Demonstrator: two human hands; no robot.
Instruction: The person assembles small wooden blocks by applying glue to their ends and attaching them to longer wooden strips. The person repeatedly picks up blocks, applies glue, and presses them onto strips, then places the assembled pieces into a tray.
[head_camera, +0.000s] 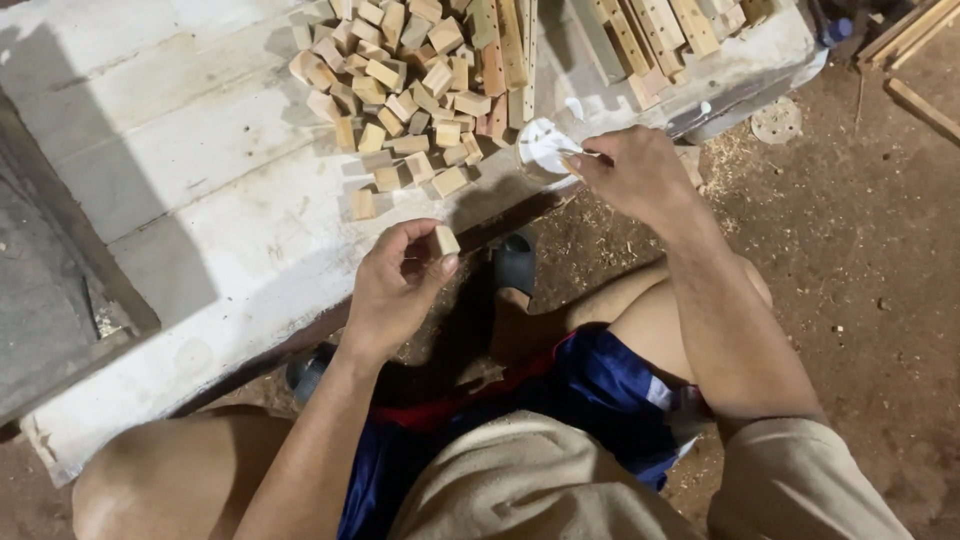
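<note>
My left hand (395, 290) pinches a small pale wooden block (446, 240) between thumb and fingers, held just off the near edge of the white work board (200, 170). My right hand (630, 172) grips a thin stick (585, 153) whose tip dips into a small round cup of white glue (541, 148) standing at the board's edge. A heap of similar small wooden blocks (400, 90) lies on the board just beyond both hands.
Longer wooden strips (660, 30) lie at the far right of the board. Dirt floor with sawdust (850, 250) spreads to the right. A dark sandal (516, 262) sits below the board's edge. A dark panel (50, 280) lies at left.
</note>
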